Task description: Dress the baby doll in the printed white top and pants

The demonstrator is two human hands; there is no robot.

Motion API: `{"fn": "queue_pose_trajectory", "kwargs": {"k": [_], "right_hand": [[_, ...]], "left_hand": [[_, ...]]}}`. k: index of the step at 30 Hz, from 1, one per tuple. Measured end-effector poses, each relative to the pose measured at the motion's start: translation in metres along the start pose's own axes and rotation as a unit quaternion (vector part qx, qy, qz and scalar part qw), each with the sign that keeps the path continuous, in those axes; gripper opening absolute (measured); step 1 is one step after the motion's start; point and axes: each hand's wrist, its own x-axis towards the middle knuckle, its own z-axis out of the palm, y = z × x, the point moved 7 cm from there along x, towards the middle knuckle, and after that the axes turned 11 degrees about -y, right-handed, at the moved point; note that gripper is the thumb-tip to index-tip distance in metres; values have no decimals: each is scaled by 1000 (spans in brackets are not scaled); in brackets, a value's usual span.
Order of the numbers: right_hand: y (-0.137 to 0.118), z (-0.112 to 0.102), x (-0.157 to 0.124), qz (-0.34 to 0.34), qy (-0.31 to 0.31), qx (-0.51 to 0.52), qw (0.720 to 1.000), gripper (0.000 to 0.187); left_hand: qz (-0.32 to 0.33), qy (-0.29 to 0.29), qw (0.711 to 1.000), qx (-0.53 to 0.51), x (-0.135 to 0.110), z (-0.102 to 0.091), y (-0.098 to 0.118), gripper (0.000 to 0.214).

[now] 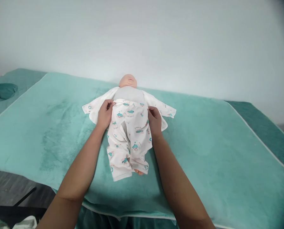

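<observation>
A baby doll (pixel 128 81) lies on its back on a teal towel (pixel 204 140), head toward the wall. It wears white printed trousers (pixel 129 136), and an open white printed top (pixel 163 109) is spread under it, leaving a grey torso bare. My left hand (pixel 105 113) grips the trousers' waistband at the doll's left-side hip in the picture, fingers curled round the fabric. My right hand (pixel 154 120) holds the waistband on the other side, fingers pinched on it. One doll foot (pixel 139 172) pokes out of a trouser leg.
The towel covers a teal-sheeted bed (pixel 263 124) against a white wall. A dark teal cushion (pixel 2 90) lies at the far left. White cloth (pixel 23 222) shows at the bottom left, beside the bed's near edge.
</observation>
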Motion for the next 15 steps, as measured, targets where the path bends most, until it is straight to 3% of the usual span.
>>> {"fn": "queue_pose_trajectory", "kwargs": {"k": [3,6,10,12,15], "right_hand": [[-12,1,0,-45,-36,-25,998,22],[-20,4,12,-60,-116,-55,990,24],[-33,13,30,-83,-200,-89,972,28],[-37,16,39,-98,-189,-112,971,26],[-36,14,57,-93,-105,-186,973,22]], "left_hand": [[58,-43,997,33,-3,1,17,14],[100,-80,989,75,-4,4,29,12],[53,-74,991,103,4,4,30,12],[33,-59,988,141,15,4,29,11],[27,-38,984,172,39,5,23,10]]}}
